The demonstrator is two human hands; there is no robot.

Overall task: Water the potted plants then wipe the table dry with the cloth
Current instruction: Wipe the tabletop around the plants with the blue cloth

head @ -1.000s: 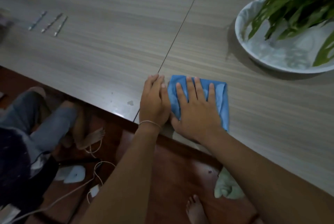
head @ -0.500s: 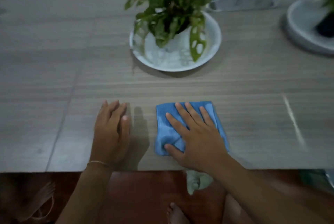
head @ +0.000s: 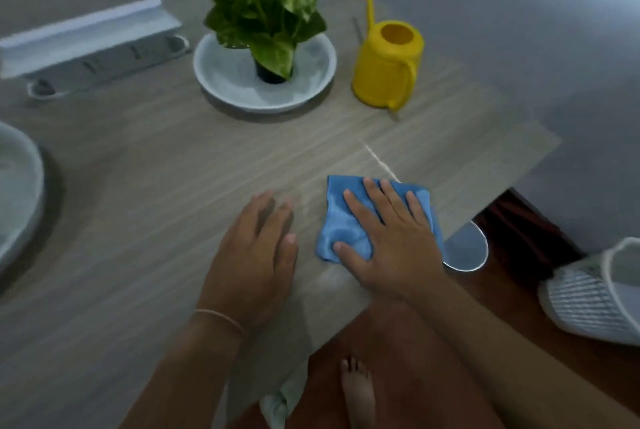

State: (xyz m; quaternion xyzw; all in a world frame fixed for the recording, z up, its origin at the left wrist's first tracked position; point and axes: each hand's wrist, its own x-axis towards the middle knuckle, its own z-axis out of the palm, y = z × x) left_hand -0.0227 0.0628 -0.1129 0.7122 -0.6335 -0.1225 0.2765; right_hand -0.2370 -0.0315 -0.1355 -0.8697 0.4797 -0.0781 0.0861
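the right hand (head: 391,241) lies spread flat on the folded blue cloth (head: 341,221) near the bench (head: 138,203) corner, the left hand (head: 256,255) flat beside it, before the potted plant (head: 270,3) and yellow watering can (head: 386,65).

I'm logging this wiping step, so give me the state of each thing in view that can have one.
Blue folded cloth: flat on the table, pressed under the right hand.
Right hand: fingers straight, palm down on the cloth.
Left hand: flat on the wooden table, holding nothing.
Yellow plastic watering can: upright, untouched.
Green potted plant: upright in its white round saucer.
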